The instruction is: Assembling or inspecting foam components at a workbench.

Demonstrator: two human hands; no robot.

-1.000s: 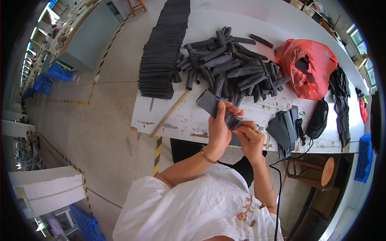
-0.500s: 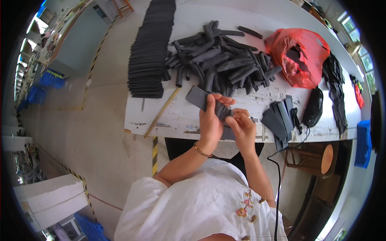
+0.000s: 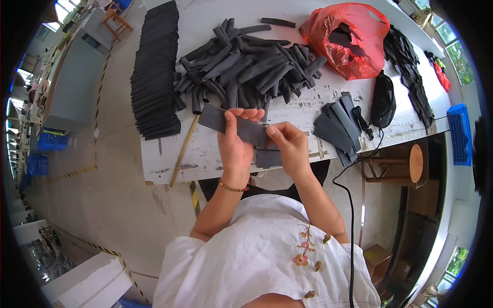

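Observation:
Both hands hold a flat dark grey fabric strip (image 3: 245, 131) above the near edge of the table. My left hand (image 3: 235, 146) supports it from below, thumb on top and fingers behind. At the strip's right end, my right hand (image 3: 290, 146) pinches it between thumb and fingers. Another dark piece (image 3: 268, 158) lies on the table edge beneath the hands. Beyond them is a heap of dark rolled fabric tubes (image 3: 241, 66). Left of the heap runs a long stack of flat dark pieces (image 3: 156, 72). A thin wooden stick (image 3: 184, 150) lies by the left hand.
Right of my hands lie several loose dark strips (image 3: 339, 124) and a black corded device (image 3: 383, 100), its cable hanging off the table. A red plastic bag (image 3: 349, 61) with dark pieces stands at the back right. A wooden stool (image 3: 416, 163) is below the table (image 3: 154, 167).
The strip, bunched in my hands before, is now stretched out flat between them. My right hand has moved to its end. The whole view has shifted, so the table things appear further left and higher.

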